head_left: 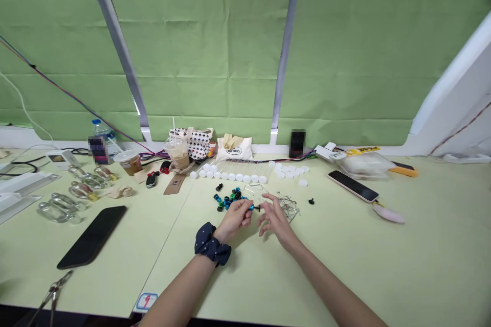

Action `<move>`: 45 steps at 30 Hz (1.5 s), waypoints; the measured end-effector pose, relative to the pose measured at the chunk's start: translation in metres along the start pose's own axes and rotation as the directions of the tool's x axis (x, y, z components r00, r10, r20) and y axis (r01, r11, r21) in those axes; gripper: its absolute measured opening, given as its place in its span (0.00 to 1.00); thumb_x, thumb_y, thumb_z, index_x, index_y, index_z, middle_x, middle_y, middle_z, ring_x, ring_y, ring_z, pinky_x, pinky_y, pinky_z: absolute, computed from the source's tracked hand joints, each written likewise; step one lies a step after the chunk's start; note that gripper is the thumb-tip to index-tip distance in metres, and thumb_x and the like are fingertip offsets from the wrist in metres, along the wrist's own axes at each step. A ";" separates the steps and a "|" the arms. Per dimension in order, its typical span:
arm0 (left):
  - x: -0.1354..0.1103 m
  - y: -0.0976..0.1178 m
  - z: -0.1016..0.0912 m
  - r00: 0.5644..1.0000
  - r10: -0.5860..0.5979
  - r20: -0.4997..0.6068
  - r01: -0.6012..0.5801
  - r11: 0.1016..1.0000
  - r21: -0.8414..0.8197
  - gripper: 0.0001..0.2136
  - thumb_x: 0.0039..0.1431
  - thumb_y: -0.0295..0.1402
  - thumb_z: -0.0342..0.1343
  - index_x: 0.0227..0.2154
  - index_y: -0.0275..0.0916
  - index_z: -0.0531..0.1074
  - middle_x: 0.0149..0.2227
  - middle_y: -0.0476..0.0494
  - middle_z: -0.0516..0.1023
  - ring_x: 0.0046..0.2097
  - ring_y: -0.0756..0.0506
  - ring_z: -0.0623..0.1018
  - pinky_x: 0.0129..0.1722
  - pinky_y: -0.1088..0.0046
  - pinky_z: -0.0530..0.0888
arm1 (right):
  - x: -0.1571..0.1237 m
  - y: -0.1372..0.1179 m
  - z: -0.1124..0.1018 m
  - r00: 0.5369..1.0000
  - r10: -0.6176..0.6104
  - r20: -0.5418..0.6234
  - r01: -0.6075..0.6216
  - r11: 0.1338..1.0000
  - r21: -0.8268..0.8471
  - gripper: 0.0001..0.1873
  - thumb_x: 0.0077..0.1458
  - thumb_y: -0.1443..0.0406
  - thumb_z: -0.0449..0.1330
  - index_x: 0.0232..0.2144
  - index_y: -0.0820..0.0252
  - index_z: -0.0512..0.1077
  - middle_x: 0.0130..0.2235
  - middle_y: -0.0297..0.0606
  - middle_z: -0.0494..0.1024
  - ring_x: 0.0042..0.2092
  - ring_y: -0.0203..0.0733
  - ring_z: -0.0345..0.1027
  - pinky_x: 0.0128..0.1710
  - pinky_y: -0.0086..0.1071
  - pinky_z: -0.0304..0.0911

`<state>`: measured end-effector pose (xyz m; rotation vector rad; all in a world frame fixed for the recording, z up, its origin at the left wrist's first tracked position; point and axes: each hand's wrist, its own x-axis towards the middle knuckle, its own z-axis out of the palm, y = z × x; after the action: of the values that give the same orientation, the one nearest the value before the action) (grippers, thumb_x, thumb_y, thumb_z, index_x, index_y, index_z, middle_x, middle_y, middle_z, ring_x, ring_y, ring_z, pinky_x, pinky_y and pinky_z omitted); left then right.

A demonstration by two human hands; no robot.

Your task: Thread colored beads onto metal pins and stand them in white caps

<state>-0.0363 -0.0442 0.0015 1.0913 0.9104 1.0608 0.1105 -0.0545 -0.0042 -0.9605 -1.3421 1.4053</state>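
Note:
My left hand [237,218], with a dark dotted scrunchie [210,244] on its wrist, pinches a small blue piece with a black tip [254,208] above the pale green table [383,265]. My right hand [275,219] hovers just right of that piece, fingers spread and loosely curved, fingertips near the black tip. Just behind the hands lies a cluster of small blue, green and black pieces [227,199]. A pile of thin metal pins [288,207] sits right of my right hand. One lone black piece [311,201] lies farther right.
A row of white caps and clear tubes [233,172] runs behind the pieces. Two phones lie flat: a black one [93,236] at left, another [353,185] at right. Glass bottles [71,196], drink cups [177,150], bags [235,148] and cables crowd the back edge. Keys [51,294] lie at front left.

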 end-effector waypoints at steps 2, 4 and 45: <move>0.000 0.000 0.001 1.000 0.018 0.018 -0.018 0.999 0.048 0.19 0.50 0.49 0.54 0.23 0.37 0.62 0.16 0.57 0.60 0.15 0.58 0.56 0.16 0.79 0.51 | 0.004 0.005 0.000 0.991 0.125 0.052 -0.130 0.987 0.093 0.24 0.52 0.44 0.48 0.40 0.55 0.59 0.28 0.33 0.70 0.18 0.32 0.61 0.14 0.26 0.57; -0.001 -0.001 0.003 0.999 0.039 0.034 -0.042 0.996 0.084 0.18 0.51 0.48 0.54 0.23 0.36 0.63 0.16 0.56 0.61 0.15 0.57 0.58 0.16 0.79 0.52 | 0.006 0.007 -0.002 0.990 0.104 0.097 -0.113 0.990 0.088 0.22 0.51 0.45 0.51 0.32 0.58 0.61 0.23 0.30 0.68 0.16 0.29 0.56 0.14 0.24 0.53; 0.010 -0.009 -0.019 0.847 0.531 0.015 -0.030 0.019 0.999 0.12 0.60 0.36 0.46 0.44 0.40 0.68 0.41 0.40 0.70 0.43 0.41 0.70 0.38 0.68 0.64 | 0.026 0.000 -0.144 0.812 -0.085 -0.577 -0.508 0.383 -0.772 0.06 0.45 0.64 0.56 0.27 0.56 0.73 0.32 0.39 0.76 0.35 0.44 0.69 0.27 0.30 0.55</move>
<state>-0.0499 -0.0311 -0.0118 2.4271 1.9695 0.8808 0.2424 0.0079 -0.0163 -2.1764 -1.5319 0.3021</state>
